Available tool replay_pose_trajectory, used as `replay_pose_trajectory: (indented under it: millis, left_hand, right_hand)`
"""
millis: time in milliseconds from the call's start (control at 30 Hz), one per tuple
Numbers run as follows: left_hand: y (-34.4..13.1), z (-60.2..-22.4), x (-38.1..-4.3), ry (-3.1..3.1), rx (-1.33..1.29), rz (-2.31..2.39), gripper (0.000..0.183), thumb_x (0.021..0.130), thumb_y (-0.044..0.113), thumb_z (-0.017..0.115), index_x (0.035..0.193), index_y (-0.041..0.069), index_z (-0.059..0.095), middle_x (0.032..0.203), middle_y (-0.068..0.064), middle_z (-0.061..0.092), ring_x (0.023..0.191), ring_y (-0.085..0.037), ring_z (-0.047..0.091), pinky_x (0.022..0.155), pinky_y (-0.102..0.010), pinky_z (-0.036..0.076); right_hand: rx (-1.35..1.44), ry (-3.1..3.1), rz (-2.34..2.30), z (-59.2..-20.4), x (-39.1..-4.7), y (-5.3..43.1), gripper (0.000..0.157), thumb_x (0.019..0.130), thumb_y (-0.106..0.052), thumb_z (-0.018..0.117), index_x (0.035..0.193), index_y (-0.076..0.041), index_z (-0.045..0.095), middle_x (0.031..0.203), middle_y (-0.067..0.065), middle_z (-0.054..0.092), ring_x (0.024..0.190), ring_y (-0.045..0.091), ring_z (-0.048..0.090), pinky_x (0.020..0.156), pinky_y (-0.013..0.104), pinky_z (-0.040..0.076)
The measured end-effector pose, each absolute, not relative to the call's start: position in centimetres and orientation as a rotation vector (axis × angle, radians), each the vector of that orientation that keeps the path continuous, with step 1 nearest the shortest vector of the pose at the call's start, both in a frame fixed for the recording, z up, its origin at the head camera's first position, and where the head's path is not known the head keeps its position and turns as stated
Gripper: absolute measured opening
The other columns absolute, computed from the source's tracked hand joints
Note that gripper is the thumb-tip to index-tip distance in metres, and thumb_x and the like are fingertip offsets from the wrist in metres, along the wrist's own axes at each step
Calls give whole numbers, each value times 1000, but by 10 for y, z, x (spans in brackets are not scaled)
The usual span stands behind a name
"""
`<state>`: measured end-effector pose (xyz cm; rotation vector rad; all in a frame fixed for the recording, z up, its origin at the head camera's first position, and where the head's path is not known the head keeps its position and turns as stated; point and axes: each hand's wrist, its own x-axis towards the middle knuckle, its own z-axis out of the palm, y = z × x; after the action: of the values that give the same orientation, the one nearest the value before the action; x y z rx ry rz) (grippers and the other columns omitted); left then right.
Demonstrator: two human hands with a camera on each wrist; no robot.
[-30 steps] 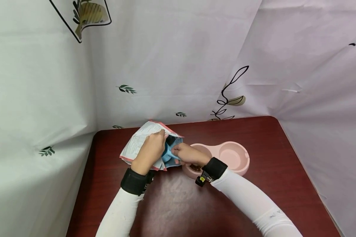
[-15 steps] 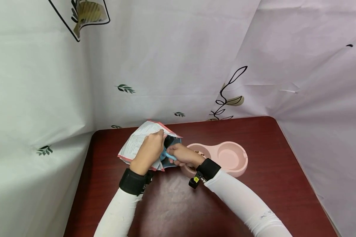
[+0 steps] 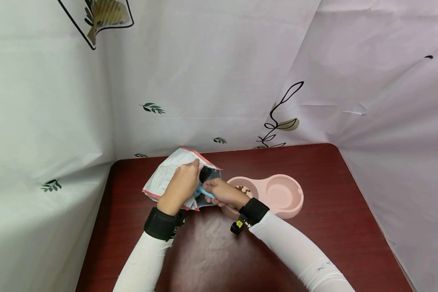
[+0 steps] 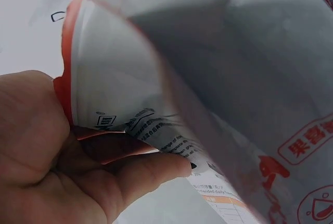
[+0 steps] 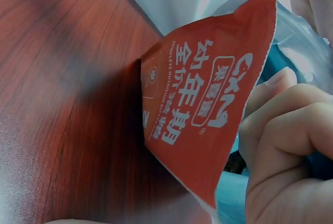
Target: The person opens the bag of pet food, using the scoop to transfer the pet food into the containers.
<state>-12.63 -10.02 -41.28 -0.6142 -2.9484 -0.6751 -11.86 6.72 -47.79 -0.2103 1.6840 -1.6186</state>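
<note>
A white and red pet food bag [image 3: 165, 172] stands at the back left of the table, its mouth facing right. My left hand [image 3: 182, 182] grips the bag's upper edge; thumb and fingers hold the printed rim in the left wrist view. My right hand [image 3: 224, 192] holds the handle of a light blue scoop [image 3: 208, 194] at the bag's mouth. The scoop's far end is hidden inside the bag. In the right wrist view, the curled right fingers [image 5: 291, 130] are beside the bag's red front panel [image 5: 203, 88], with dark bits low in the opening.
Close to the right hand sits a pink double pet bowl [image 3: 264, 188]. Brown kibble [image 3: 242, 189] lies in its left hollow, partly hidden by the right wrist. The dark red table [image 3: 313, 243] meets white patterned cloth [image 3: 211, 73] behind and at the sides.
My right hand has moved left with the scoop, deeper into the bag's mouth. More kibble in the bowl shows now. The left hand keeps its grip on the bag.
</note>
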Motion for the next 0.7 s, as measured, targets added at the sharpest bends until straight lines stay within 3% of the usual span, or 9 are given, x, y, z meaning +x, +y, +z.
replay_pose_trajectory:
  millis: [267, 467, 700]
  left_hand:
    - [-106, -415, -130, -2947, -622, -704, 25, 110, 18, 50, 108, -2, 65, 85, -20, 71, 83, -35, 74, 66, -45, 57]
    - [-108, -413, -131, -2961, -618, -721, 31, 111, 19, 49, 121, -5, 66, 105, -24, 74, 96, -38, 74, 76, -49, 60]
    - [-109, -412, -133, -2957, -635, -700, 27, 111, 19, 48, 110, -2, 65, 90, -21, 73, 89, -37, 74, 73, -49, 57]
  right_hand:
    - [-243, 1689, -1627, -478, -114, 78, 40, 115, -22, 34, 116, 11, 55, 73, 0, 50, 46, 6, 25, 41, 22, 23]
    - [-238, 1701, -1622, -479, -108, 92, 41, 115, -23, 35, 117, 14, 52, 75, 1, 50, 44, 7, 22, 39, 23, 22]
    - [-213, 1609, -1687, -478, -104, 105, 39, 114, -20, 35, 126, 14, 50, 73, 1, 49, 43, 5, 23, 38, 21, 22]
